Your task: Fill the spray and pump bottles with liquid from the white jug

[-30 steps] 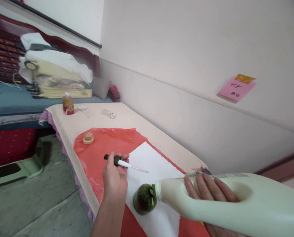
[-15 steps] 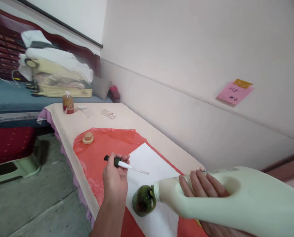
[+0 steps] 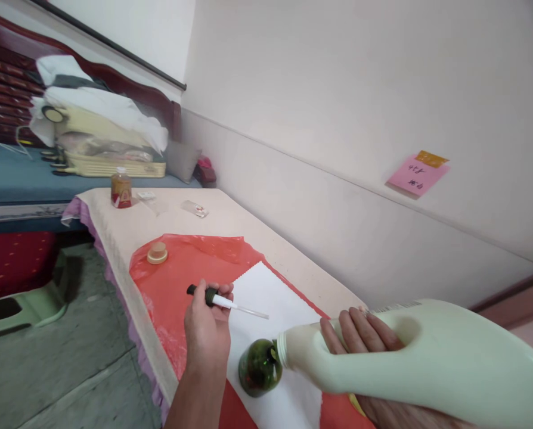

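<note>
The person's left hand (image 3: 208, 325), just left of the lower centre of the frame, is closed around a dark-collared pump top (image 3: 223, 302), its white body and clear tube pointing right and slightly down. The right hand (image 3: 360, 330), at lower right, grips a large pale green jug (image 3: 463, 357) by its handle, tipped on its side with the mouth toward the left. That mouth sits at the neck of a dark green bottle (image 3: 260, 367), low in the centre; whether the two touch is hard to tell. The green bottle stands on a white sheet (image 3: 278, 298), which lies over red plastic (image 3: 181, 274) on the table (image 3: 248, 229). A tan cap (image 3: 157, 252) rests on the red plastic, left of centre. Farther up the table, toward the upper left, stands a clear bottle of amber liquid (image 3: 121, 189). A pink note (image 3: 417, 175) hangs on the wall at right.
</note>
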`<state>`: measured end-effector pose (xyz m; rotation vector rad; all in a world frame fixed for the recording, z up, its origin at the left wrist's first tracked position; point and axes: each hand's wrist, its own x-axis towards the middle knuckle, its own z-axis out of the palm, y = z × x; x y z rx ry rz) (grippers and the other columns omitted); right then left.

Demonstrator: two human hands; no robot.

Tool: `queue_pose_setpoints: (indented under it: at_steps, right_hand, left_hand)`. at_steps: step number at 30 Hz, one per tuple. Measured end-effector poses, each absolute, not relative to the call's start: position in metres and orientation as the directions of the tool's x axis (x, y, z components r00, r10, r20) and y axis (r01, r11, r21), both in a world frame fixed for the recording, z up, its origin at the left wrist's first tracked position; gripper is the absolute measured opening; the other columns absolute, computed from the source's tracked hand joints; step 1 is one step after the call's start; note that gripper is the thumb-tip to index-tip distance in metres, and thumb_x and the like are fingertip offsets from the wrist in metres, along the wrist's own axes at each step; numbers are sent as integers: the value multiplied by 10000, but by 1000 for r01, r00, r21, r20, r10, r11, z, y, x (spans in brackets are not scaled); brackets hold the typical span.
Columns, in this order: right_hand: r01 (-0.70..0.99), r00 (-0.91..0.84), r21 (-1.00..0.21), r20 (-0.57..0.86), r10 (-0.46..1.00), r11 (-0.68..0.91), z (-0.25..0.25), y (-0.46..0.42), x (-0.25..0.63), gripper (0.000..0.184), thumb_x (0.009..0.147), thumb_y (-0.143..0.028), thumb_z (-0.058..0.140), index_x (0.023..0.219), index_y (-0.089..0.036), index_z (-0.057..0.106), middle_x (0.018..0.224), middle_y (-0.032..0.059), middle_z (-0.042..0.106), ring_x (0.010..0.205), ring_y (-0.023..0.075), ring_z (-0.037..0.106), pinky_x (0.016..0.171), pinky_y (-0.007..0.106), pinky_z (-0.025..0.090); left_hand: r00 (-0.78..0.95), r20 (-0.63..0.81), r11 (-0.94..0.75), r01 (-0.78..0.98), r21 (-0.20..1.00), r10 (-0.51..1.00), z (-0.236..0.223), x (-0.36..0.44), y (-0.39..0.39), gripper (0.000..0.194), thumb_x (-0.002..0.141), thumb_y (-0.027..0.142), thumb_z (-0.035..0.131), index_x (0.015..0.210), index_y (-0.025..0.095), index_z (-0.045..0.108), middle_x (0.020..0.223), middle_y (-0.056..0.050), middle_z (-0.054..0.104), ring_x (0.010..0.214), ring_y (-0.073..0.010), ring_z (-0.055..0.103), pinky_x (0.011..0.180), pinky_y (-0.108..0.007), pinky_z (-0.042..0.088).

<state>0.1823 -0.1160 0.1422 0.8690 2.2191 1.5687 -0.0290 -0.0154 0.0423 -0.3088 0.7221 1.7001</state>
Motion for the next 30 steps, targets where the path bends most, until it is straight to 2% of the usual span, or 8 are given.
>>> queue_pose_setpoints:
  at_steps: [3, 6, 9, 13, 17, 21, 25, 30]
  right_hand:
    - [380, -769, 887, 147, 622, 260, 139, -115, 184, 527, 812, 20, 462, 1313, -131, 525, 1233, 156, 628, 1126, 343, 597, 991, 497, 458]
    - [518, -754, 798, 256, 605, 308, 135, -112, 186, 624, 814, 34, 437, 1393, -200, 448, 1237, 103, 635, 1155, 284, 589, 1023, 447, 450]
    - [597, -722, 729, 305, 621, 335, 136, -113, 187, 663, 825, 29, 418, 1445, -202, 375, 1246, 106, 633, 1165, 274, 587, 1028, 432, 454]
    - [627, -692, 709, 317, 649, 323, 137, -120, 190, 692, 832, 34, 387, 1476, -207, 312, 1288, 111, 609, 1186, 280, 575, 1050, 448, 443]
    - [615, -688, 734, 321, 651, 288, 129, -122, 202, 662, 834, 34, 405, 1456, -188, 355, 1290, 129, 602, 1201, 302, 562, 1063, 469, 429]
    - [493, -710, 833, 219, 670, 250, 115, -119, 218, 553, 850, -33, 487, 1392, -138, 449, 1268, 179, 603, 1167, 375, 570, 984, 526, 476]
    - [560, -698, 777, 256, 668, 288, 107, -124, 230, 573, 867, -65, 473, 1422, -194, 415, 1341, 141, 565, 1231, 349, 529, 1007, 513, 467]
    - [688, -635, 666, 359, 684, 289, 119, -135, 243, 599, 847, -41, 414, 1417, -222, 427, 1316, 98, 596, 1209, 306, 554, 976, 468, 488]
  left_hand:
    - [-259, -552, -103, -949, 298, 793, 40, -28, -15, 238, 872, 299, 551, 674, 167, 548, 654, -15, 599, 715, -150, 659, 741, -286, 514]
    - [-251, -556, -95, -951, 295, 793, 39, -28, -14, 234, 869, 298, 552, 673, 170, 546, 655, -15, 599, 724, -152, 660, 732, -283, 513]
    - [-253, -559, -93, -950, 298, 789, 40, -28, -14, 229, 869, 290, 552, 673, 171, 547, 658, -15, 600, 719, -147, 656, 732, -280, 513]
    - [-264, -550, -107, -948, 300, 792, 42, -27, -15, 232, 868, 290, 557, 669, 169, 545, 651, -8, 594, 698, -140, 651, 749, -283, 514]
    - [-257, -557, -95, -948, 303, 790, 41, -25, -14, 234, 868, 297, 556, 671, 171, 542, 653, -11, 595, 712, -144, 653, 744, -281, 515]
    - [-251, -551, -88, -948, 305, 796, 39, -22, -13, 228, 873, 279, 541, 672, 173, 535, 663, -13, 596, 727, -143, 654, 739, -276, 517]
    - [-256, -540, -91, -945, 313, 802, 39, -21, -13, 224, 872, 277, 543, 675, 173, 530, 662, -8, 589, 711, -137, 648, 734, -270, 520]
    - [-258, -536, -95, -945, 312, 804, 37, -23, -12, 204, 875, 268, 547, 695, 173, 533, 668, -7, 583, 686, -130, 635, 719, -264, 526]
